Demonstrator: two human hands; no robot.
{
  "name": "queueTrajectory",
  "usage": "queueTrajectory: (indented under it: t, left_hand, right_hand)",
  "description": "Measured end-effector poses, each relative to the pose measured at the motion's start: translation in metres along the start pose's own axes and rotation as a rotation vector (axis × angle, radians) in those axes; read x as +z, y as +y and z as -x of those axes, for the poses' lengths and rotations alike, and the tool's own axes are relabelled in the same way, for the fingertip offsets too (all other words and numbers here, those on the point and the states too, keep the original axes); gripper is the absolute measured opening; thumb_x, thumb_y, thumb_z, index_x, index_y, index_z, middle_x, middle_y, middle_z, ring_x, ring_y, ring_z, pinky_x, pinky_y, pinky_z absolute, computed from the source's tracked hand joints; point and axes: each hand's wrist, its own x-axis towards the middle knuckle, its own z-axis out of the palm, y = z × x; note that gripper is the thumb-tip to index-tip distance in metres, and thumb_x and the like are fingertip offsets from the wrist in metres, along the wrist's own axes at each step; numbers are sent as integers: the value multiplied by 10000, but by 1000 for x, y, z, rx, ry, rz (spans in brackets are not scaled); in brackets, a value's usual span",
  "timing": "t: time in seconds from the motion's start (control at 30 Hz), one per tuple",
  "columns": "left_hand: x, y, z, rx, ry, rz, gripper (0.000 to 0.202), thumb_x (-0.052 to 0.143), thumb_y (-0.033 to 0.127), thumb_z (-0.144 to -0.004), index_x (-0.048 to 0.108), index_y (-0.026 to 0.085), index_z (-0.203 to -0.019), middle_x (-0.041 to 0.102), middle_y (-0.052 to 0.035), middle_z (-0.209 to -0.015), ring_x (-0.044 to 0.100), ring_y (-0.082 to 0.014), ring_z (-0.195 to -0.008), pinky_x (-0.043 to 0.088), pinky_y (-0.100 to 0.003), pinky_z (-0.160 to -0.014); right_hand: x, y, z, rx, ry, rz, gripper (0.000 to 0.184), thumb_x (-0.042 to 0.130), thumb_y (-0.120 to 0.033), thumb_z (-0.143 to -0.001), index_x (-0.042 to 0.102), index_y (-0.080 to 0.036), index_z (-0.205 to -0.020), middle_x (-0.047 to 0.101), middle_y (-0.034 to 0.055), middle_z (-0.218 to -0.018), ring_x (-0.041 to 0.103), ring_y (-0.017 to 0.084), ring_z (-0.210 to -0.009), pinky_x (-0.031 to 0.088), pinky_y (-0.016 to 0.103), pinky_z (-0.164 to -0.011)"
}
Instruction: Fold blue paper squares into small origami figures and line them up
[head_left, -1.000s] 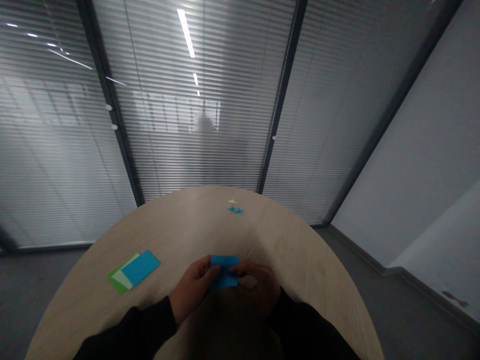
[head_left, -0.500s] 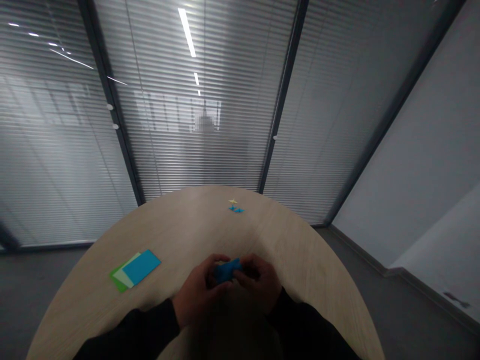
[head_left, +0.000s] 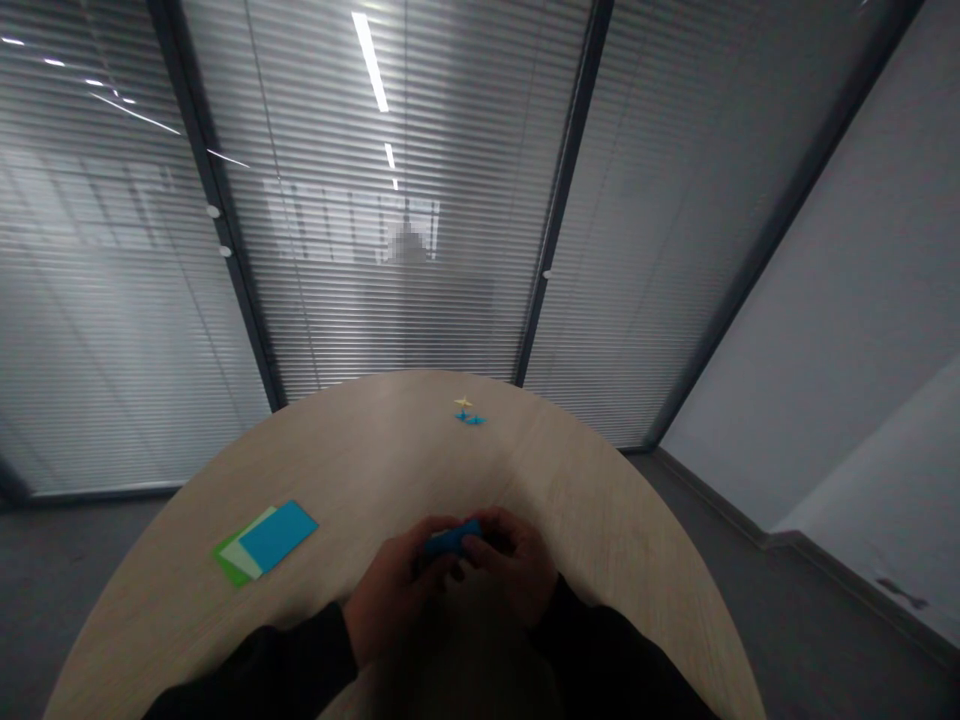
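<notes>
At the lower centre of the frame, the bare left hand [head_left: 388, 585] and bare right hand [head_left: 520, 562] were clamped on a small folded blue paper strip [head_left: 450, 540]. On the round light-wood table [head_left: 600, 540], overlapping blue and green rectangular paper sheets [head_left: 280, 537] lay lower left, tiny pointed yellow [head_left: 463, 402] and blue figures [head_left: 475, 420] beyond, just above centre-bottom

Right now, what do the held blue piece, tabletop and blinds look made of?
Blue piece: likely paper, matte; flat colour, no shine. Tabletop: wood or laminate, low-sheen; pale grain shows. Blinds: metal or plastic, perhaps satin; thin, straight slats.
</notes>
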Motion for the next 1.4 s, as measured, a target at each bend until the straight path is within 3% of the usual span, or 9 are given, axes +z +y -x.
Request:
queueTrajectory:
  t: [0.13, 0.27, 0.6, 0.77, 0.97, 1.2, 1.4]
  left_hand:
    - [0, -1, 0, -27, 0, -21, 311, 520, 299, -921, 585, 175, -1199, 742, -82, -862, 680, -192, -716, 523, -308, -665]
    - [-1, -4, 1, 14, 25, -50, 332, 507, 302, -934, 569, 185, -1238, 750, -83, -889, 693, -201, -763, 519, -312, -683]
    - [-1, -2, -2, -19, 24, -55, 357, 504, 285, -922, 606, 193, -1252, 756, -77, -878, 677, -191, -706, 510, -296, -646]
    - [-1, -1, -1, -32, 21, -20, 384, 506, 355, -936, 600, 187, -1268, 757, -85, -877, 677, -191, -707, 495, -281, -623]
    - [-2, -4, -2, -21, 47, -46, 359, 517, 309, -920, 624, 191, -1242, 752, -97, -959, 677, -206, -781, 514, -315, -713]
    - [-3, -4, -3, -13, 64, -35, 366, 544, 224, -856, 666, 200, -1200, 755, -82, -899, 668, -201, -754, 516, -316, -714]
    - [-3, -4, -3, -61, 80, -2, 367, 571, 293, -866, 671, 207, -1208, 754, -72, -856, 656, -188, -682, 509, -303, -662]
  right_hand:
    - [-1, -1, -1, 48, -5, 14, 330, 695, -477, -755, 643, -162, -839, 643, 17, -682, 610, 161, -625, 478, 293, -619]
    - [-2, -2, -1, 108, 49, 91, 323, 698, -462, -749, 668, -146, -811, 617, 11, -643, 578, 152, -597, 453, 284, -599]
    - [-1, -6, -1, 97, 39, 65, 325, 677, -476, -764, 674, -153, -799, 592, -1, -617, 551, 142, -573, 429, 271, -574]
    - [-1, 0, -1, 115, 70, 54, 326, 684, -472, -768, 694, -152, -832, 611, 6, -620, 559, 144, -569, 434, 269, -567]
    - [-2, 2, -3, 124, 65, 32, 373, 688, -525, -756, 680, -156, -812, 615, 6, -606, 565, 141, -557, 439, 263, -551]
    - [-1, -4, -2, 101, 67, 34, 370, 675, -527, -765, 662, -157, -780, 608, 6, -603, 552, 138, -556, 432, 261, -553]
    - [-1, -8, -1, 98, 73, 76, 378, 651, -547, -776, 655, -170, -763, 584, 0, -588, 541, 145, -553, 426, 266, -548]
